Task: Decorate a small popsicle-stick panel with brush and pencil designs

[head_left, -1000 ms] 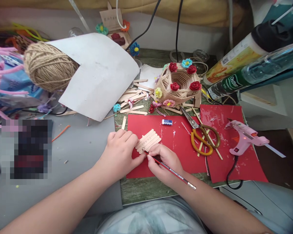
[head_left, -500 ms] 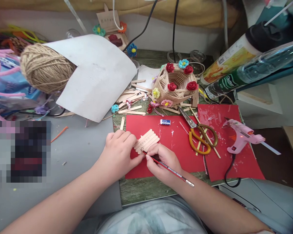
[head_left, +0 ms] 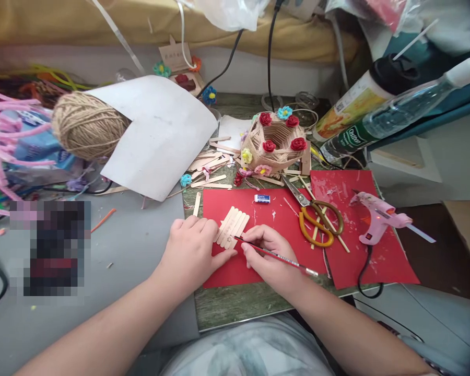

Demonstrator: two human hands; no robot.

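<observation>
While the right hand (head_left: 269,257) pinches the pencil (head_left: 282,257) at the stick panel (head_left: 232,224) mid-frame, left hand (head_left: 191,250) sits at its left edge, fingers together, thumb apart; grip unclear. Likely drawing step; next stroke calls for a steady stick panel.

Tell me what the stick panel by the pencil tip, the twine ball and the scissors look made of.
Stick panel: probably bare wood, matt; pale, round-ended flat strips.
Twine ball: likely jute or similar plant fibre, rough; coarse brown strands.
Scissors: blades seem metal, fairly smooth, by their grey sheen; the yellow-brown handles could be plastic or coated metal.
</observation>
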